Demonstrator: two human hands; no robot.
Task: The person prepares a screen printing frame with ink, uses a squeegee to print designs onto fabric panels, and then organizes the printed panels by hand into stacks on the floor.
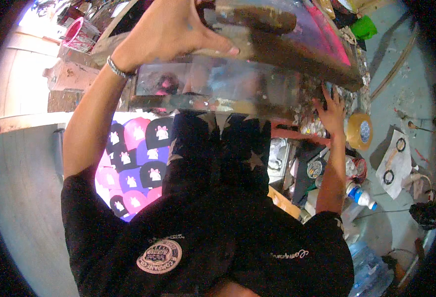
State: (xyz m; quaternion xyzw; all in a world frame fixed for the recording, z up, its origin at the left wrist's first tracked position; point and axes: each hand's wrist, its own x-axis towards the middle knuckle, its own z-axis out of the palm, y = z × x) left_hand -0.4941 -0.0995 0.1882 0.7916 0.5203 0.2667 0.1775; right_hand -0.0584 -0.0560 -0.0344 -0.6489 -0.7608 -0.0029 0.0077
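Left grip (188, 32): thumb lay along wooden frame (302, 62); hold couldn't be told!
Right grip (333, 111): splayed, released, near frame's corner!
Shirt (257, 218): round badge (159, 256) flashed pale lettering!

The frame (297, 62) looks like worn, rough wood, while the panel (213, 79) below it is smooth and glossy, mirroring its surroundings. The bracelet (117, 69) appears to be shiny metal. Matt black cloth makes up the shirt (218, 218). The tape roll (360, 131) is glossy amber plastic, the large bottle (369, 270) clear plastic, the sheet (393, 163) matt paper.
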